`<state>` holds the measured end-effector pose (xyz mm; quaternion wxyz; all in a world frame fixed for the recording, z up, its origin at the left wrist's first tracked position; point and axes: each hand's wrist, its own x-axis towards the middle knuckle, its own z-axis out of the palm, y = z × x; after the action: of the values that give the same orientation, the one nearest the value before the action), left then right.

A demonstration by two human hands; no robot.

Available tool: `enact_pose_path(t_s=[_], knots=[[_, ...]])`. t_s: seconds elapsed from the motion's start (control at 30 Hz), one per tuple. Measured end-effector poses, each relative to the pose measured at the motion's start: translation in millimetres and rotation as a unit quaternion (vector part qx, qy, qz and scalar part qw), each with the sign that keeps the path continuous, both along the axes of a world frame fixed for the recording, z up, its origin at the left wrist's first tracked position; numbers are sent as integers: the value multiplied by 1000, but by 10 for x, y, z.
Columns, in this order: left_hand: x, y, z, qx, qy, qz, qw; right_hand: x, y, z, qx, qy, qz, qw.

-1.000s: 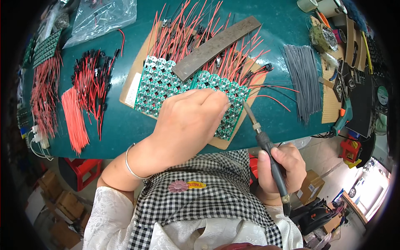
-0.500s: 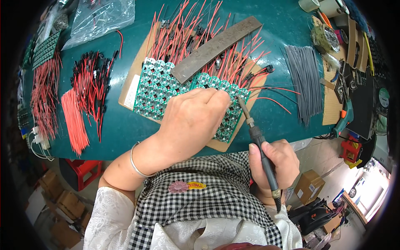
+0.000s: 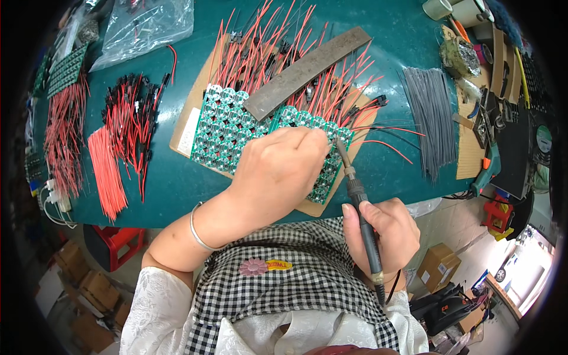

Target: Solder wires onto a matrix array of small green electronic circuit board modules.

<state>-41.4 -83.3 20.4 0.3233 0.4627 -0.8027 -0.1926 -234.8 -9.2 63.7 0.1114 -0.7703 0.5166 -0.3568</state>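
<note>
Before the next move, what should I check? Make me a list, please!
1. Right hand gripping the iron: ok.
2. Left hand well away from the iron's tip: not ok, they look close.
3. Tip touching the right board: cannot tell.
4. Left hand holding something: cannot tell, its fingertips are hidden.
5. Bar lying across the wires: ok.

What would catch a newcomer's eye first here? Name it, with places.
Red wires fan out from green circuit boards in mid-picture, a metal bar lying across them. In front, the right grip holds a soldering iron, tip over the right-hand board.
</note>
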Motion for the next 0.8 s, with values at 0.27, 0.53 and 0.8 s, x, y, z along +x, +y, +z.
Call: enact_pose_path(t_s=[0.27,0.53,0.8], knots=[[221,50,210,20,21,-10,1000,-254,52,-30,-42,-138,-37,989],[169,24,126,19,20,-14,1000,-265,-14,-15,0,-147,-25,989],[134,-20,56,16,-5,-17,1000,-224,-85,-45,22,-134,-23,990]])
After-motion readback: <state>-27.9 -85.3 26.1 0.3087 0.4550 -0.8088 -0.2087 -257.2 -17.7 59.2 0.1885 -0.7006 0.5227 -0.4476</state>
